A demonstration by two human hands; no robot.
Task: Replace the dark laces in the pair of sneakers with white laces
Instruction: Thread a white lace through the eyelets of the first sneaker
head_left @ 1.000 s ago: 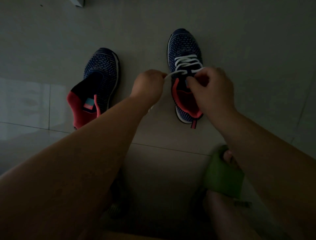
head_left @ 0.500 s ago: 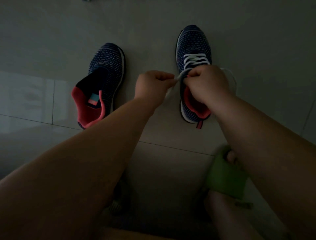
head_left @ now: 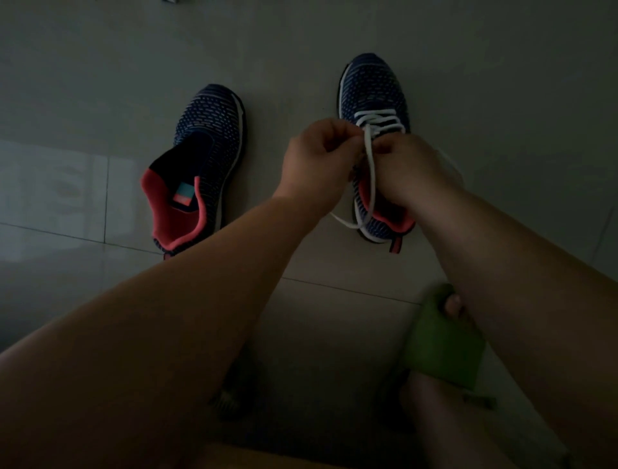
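Note:
Two navy knit sneakers with coral linings stand on the tiled floor. The left sneaker (head_left: 204, 150) has no lace. The right sneaker (head_left: 371, 87) carries a white lace (head_left: 369, 167) crossed through its eyelets. My left hand (head_left: 317, 160) pinches the lace just above the tongue. My right hand (head_left: 411, 167) is curled over the shoe's opening and touches the left hand; its fingertips grip the lace there. One loose lace end hangs down and trails onto the floor left of the heel. The right hand hides the tongue.
The scene is dim. My foot in a green slipper (head_left: 441, 344) rests on the grey floor tiles (head_left: 100, 67) at the lower right. A small pale object (head_left: 174, 1) pokes in at the top edge.
My left hand moved right until it met the right hand over the shoe. The white lace end now hangs down between them onto the floor. The view shifted slightly.

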